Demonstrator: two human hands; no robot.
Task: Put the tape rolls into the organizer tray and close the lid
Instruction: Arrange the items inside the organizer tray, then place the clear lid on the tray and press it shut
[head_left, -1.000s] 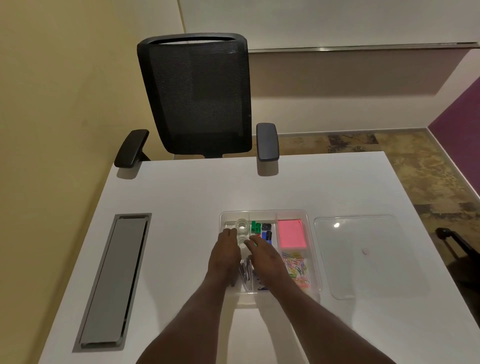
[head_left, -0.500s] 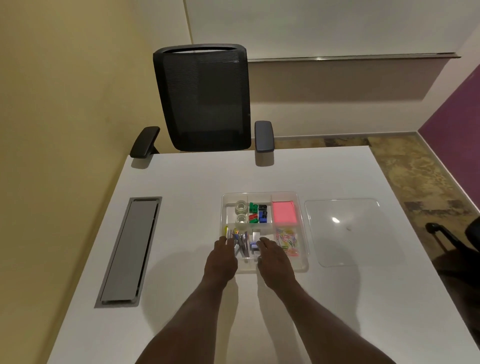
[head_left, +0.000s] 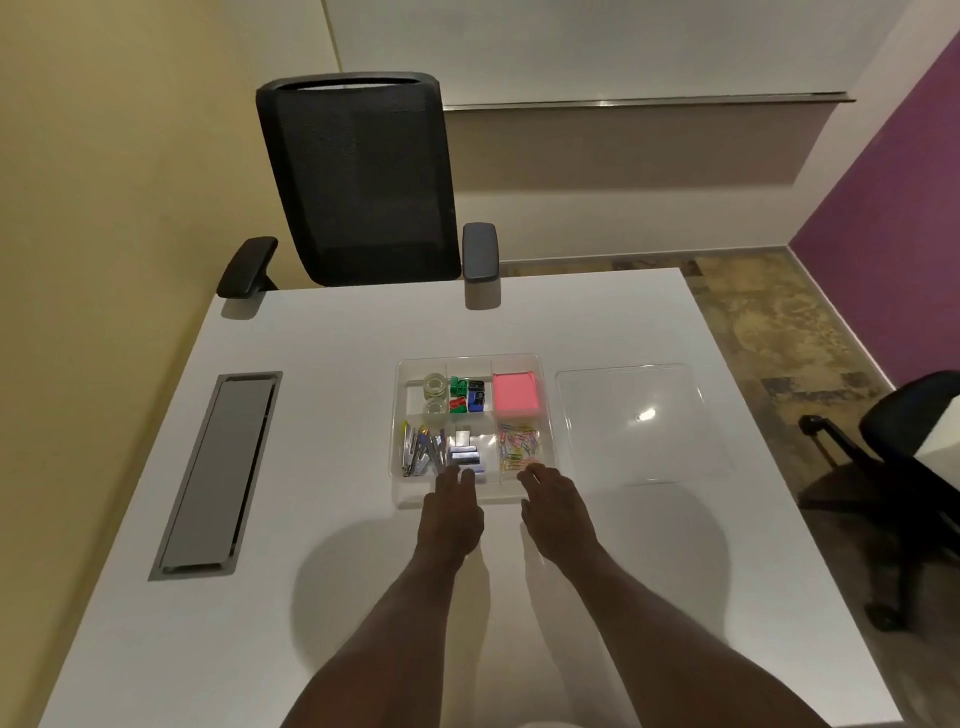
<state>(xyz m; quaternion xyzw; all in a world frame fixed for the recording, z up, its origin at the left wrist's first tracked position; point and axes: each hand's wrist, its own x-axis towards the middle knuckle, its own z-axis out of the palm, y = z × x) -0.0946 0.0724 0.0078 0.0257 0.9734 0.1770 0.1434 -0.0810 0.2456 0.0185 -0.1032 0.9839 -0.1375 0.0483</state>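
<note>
- Your left hand (head_left: 450, 514) lies flat, palm down and fingers loosely spread, holding nothing; its fingertips reach over the near rim of the organizer tray (head_left: 546, 410), by the compartment of metal clips.
- Your right hand (head_left: 557, 514) is likewise flat and empty, fingers apart, its tips at the tray's near rim beside the coloured paper clips (head_left: 521, 448).
- The two tape rolls (head_left: 434, 396) sit one behind the other in the tray's far-left compartment.
- The tray stands mid-table, uncovered.
- The clear lid (head_left: 641, 423) lies flat on the table just to the right of the tray, apart from both hands.
- A pink note pad (head_left: 515, 393) fills the far-right compartment; binder clips (head_left: 466, 395) sit between it and the tape.
</note>
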